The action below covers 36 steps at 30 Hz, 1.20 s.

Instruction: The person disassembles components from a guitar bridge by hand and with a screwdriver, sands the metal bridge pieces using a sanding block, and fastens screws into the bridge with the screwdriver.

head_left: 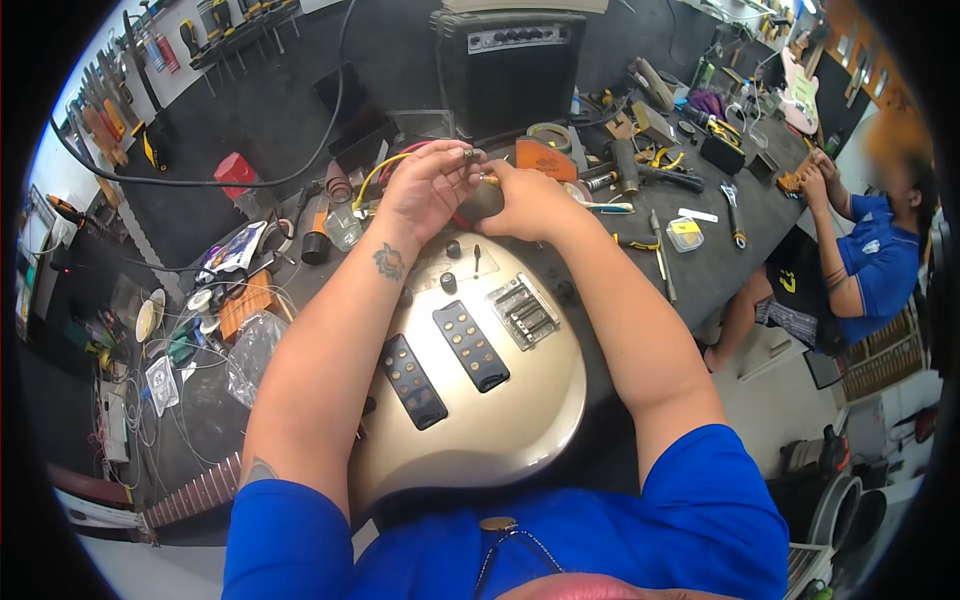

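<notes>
A pale gold electric guitar body (480, 430) lies face up below my forearms, with two black pickups (470, 345), a metal bridge (523, 312) and dark knobs (448, 283) near its top edge. Just beyond that edge my hands meet. Between thumb and fingers, my left hand (430, 185) pinches a small metal piece (472, 156). My right hand (530, 203) is closed beside it, round a thin yellowish piece (489, 179) whose full shape is hidden. A rounded greyish object (481, 203) shows between the hands.
A black amplifier (510, 80) stands behind the bench. Tools, including an adjustable wrench (733, 215) and a hammer (626, 165), lie at right. Loose wires, a plastic bag (257, 358) and a wooden block (247, 303) are at left. Another person (875, 250) sits far right.
</notes>
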Tool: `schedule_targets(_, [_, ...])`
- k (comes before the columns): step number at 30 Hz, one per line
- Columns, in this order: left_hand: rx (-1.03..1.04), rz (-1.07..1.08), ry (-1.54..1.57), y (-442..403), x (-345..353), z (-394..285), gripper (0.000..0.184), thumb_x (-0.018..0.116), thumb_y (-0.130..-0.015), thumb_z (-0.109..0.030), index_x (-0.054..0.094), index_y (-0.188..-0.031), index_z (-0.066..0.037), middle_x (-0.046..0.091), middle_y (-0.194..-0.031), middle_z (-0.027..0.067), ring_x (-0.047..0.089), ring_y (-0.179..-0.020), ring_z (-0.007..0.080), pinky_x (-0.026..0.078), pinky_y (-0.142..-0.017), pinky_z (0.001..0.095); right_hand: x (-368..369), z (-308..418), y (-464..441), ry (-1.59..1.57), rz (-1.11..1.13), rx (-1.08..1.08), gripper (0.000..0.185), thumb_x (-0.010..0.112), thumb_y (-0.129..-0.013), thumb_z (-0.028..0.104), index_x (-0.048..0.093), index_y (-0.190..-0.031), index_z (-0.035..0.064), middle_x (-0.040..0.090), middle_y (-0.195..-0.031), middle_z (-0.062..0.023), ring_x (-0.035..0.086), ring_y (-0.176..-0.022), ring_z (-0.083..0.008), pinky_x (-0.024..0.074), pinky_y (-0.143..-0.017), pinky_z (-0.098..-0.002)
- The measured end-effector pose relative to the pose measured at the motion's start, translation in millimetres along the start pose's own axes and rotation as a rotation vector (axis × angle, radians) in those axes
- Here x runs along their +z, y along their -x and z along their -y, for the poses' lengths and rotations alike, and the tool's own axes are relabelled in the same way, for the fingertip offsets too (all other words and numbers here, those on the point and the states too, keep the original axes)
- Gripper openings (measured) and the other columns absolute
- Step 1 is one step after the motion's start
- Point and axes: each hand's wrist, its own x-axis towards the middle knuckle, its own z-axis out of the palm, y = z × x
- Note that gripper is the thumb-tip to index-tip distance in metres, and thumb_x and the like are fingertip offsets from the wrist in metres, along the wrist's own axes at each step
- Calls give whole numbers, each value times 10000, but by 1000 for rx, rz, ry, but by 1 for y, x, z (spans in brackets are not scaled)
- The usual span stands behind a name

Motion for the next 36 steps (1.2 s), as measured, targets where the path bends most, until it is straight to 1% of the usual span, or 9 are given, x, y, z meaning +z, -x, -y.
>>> schedule_targets(3, [28,25,8,-1,-5,1,168,709,-1047,-70,743,-1195,4,797,-1193,196,778,-1056,233,655,-958,359,-2,-10,-3,-84,-64,-4,928,822,-802,405,535,-1597,22,763,-1369,-226,711,-1320,-411,551,-1135,-465])
schedule_targets(9, [44,-69,-7,0,0,2,141,716,-1050,-21,712,-1182,28,779,-1186,192,761,-1062,251,652,-968,365,-15,-28,-9,-424,-542,74,791,751,-868,322,566,-1571,8,721,-1434,-292,714,-1323,-420,548,-1125,-435])
schedule_targets(13, [54,-80,-60,-4,-6,8,165,722,-1061,-30,704,-1218,19,773,-1190,152,759,-1067,244,646,-983,371,-19,-4,2,-653,-642,-265,692,775,-936,401,636,-1515,47,723,-1420,-262,704,-1318,-414,536,-1132,-467])
schedule_targets(17, [37,-62,-79,-7,-18,11,199,717,-1074,-51,696,-1261,13,764,-1193,118,756,-1084,241,629,-1009,386,9,10,-5,-250,-735,-425,675,844,-935,425,669,-1502,102,721,-1392,-179,617,-1263,-407,493,-1110,-496])
schedule_targets(20, [31,-86,-89,-2,-11,12,198,713,-1082,-64,696,-1264,13,762,-1198,105,752,-1104,232,617,-1024,390,19,-3,-16,-288,-857,-398,664,847,-924,435,699,-1477,101,722,-1382,-175,602,-1250,-411,492,-1097,-498])
schedule_targets(27, [40,-33,-99,-9,-15,8,232,729,-1066,-71,707,-1279,19,772,-1219,118,752,-1126,238,614,-1020,394,13,-1,-12,-235,-839,-511,627,853,-906,426,754,-1412,69,737,-1357,-183,623,-1234,-407,497,-1093,-506])
schedule_targets(32, [52,-93,-101,-2,-10,12,223,731,-1064,-69,721,-1272,10,783,-1222,116,765,-1109,239,614,-1024,398,16,-9,-23,-309,-844,-353,634,864,-889,420,762,-1428,102,736,-1357,-176,614,-1227,-398,493,-1114,-492])
schedule_targets(35, [51,-95,-118,-5,-9,8,194,736,-1071,-85,739,-1237,15,791,-1199,113,767,-1086,227,621,-1014,383,15,15,-3,-213,-796,-643,645,875,-881,422,757,-1438,118,734,-1359,-175,612,-1232,-400,491,-1122,-488])
schedule_targets(36, [50,-89,-93,-5,-13,10,189,738,-1073,-88,744,-1230,16,792,-1195,113,767,-1079,223,626,-1004,376,19,6,-12,-203,-810,-617,660,885,-880,423,748,-1454,128,735,-1358,-177,608,-1244,-398,490,-1129,-488])
